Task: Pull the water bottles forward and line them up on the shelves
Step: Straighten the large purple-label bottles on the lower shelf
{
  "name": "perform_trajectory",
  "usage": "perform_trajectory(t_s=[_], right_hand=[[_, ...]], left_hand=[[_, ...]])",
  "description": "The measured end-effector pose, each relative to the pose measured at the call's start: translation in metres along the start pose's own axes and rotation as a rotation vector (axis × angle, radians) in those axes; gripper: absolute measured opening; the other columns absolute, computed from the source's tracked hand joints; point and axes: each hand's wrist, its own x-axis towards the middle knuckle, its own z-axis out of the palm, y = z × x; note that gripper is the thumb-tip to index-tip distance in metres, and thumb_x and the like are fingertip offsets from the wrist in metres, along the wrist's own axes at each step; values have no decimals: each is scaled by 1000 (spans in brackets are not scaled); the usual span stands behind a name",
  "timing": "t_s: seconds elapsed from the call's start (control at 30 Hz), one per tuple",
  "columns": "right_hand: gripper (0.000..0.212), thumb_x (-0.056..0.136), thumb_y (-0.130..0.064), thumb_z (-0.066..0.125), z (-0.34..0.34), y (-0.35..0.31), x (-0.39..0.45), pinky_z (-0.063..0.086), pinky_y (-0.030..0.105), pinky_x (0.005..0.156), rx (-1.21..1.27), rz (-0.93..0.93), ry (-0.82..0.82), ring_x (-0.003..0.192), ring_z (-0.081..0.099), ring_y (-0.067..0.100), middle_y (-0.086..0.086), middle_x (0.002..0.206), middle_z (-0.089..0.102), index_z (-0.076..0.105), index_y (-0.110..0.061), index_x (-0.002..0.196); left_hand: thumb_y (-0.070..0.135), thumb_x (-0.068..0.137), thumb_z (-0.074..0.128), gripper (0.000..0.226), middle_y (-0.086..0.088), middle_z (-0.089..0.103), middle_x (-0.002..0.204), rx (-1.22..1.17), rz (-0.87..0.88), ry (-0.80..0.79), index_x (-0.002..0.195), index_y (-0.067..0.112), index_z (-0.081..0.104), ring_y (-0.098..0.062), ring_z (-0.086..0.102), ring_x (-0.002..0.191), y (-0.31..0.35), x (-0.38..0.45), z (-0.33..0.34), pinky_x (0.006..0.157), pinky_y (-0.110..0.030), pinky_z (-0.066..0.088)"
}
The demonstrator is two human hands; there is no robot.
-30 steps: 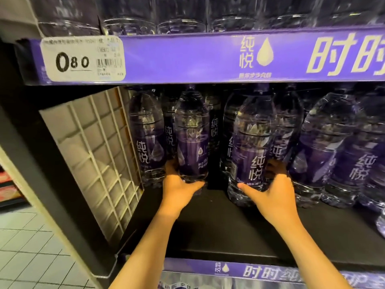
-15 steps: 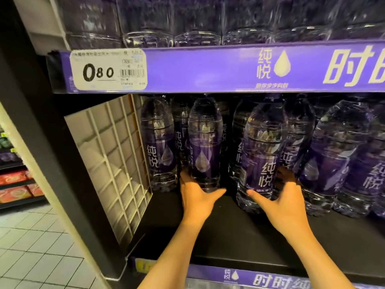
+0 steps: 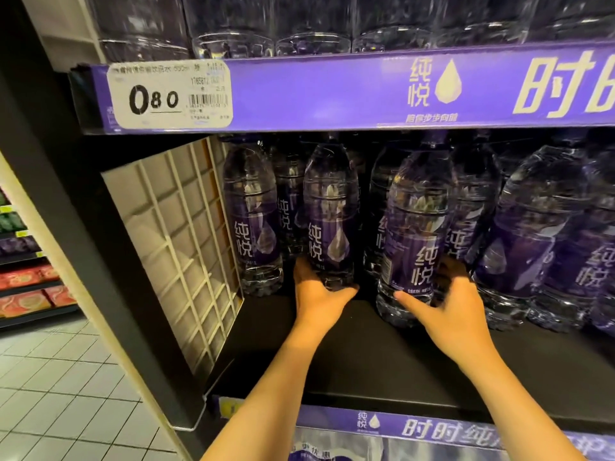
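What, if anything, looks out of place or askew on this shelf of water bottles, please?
Nothing is spilled or visibly damaged. The bottles sit set back, leaving a bare strip of dark shelf in front, and the row is uneven: the bottle in the right hand stands further forward than the one in the left hand.

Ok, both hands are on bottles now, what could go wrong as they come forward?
1. Both hands, left and right, grip low on tall bottles; a quick pull could tip them.
2. Neighbouring bottles stand close by and might get knocked or dragged.
3. Pulled too far, a bottle could pass the shelf edge.
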Motion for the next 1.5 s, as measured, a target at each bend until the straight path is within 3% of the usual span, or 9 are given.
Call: perform_trajectory(t_s=[0.1,0.2,0.3,0.47,0.6,0.67,0.87,1.13,1.5], right_hand=[[60,67,-39,86,1,1,1,48,29,64,26,-1,10,87,58,24,2,95,60,51,-18,111],[66,65,-36,88,-1,0,2,54,34,80,91,15,-13,98,61,14,-5,106,64,50,-24,118],[59,63,-36,89,-2,0,3,54,32,73,87,20,7,87,62,6,-14,96,65,53,-27,109],[55,62,-36,90,0,0,4,49,26,57,38,45,25,74,61,11,-3,87,67,56,-18,101],[60,60,-37,91,1,-2,5,46,18,60,36,43,28,80,63,11,-3,92,67,58,-14,105],[59,61,-36,91,1,-4,4,47,15,61,46,29,33,82,63,7,-6,92,67,58,-14,105],[55,68,-37,87,7,-3,-3,45,32,69,-29,31,54,90,55,24,4,95,58,49,-17,103],[56,70,-38,85,4,-6,-5,48,38,75,-41,83,17,95,52,25,8,99,56,50,-12,105],[54,72,-41,82,-1,-6,-3,51,37,78,-40,80,-34,95,55,22,6,100,59,53,-12,107]], left_hand=[[21,61,88,87,9,62,121,-104,-51,-87,132,41,41,-13,62,111,-4,7,-10,93,-32,54],[22,55,92,80,15,65,112,-131,-31,-56,119,47,50,-7,64,104,-5,12,-9,89,-27,55],[27,47,95,73,24,63,102,-71,14,34,103,48,53,-4,64,97,-1,13,-6,83,-19,54],[43,44,94,101,-5,56,128,135,33,217,129,17,46,-24,55,118,9,10,6,96,-40,51],[44,47,93,114,-13,45,137,219,-8,241,139,8,37,-32,44,127,13,11,14,104,-44,43],[40,47,94,110,-11,47,138,138,23,196,138,9,40,-27,47,127,11,18,12,106,-41,43],[31,54,94,79,3,65,118,-7,105,151,122,20,55,-14,62,108,6,24,4,94,-27,50],[28,57,93,86,-8,62,126,59,75,181,131,12,50,-24,59,115,8,34,12,98,-39,50],[32,57,92,89,-10,61,128,108,89,176,133,10,50,-28,59,117,9,54,23,96,-31,45]])
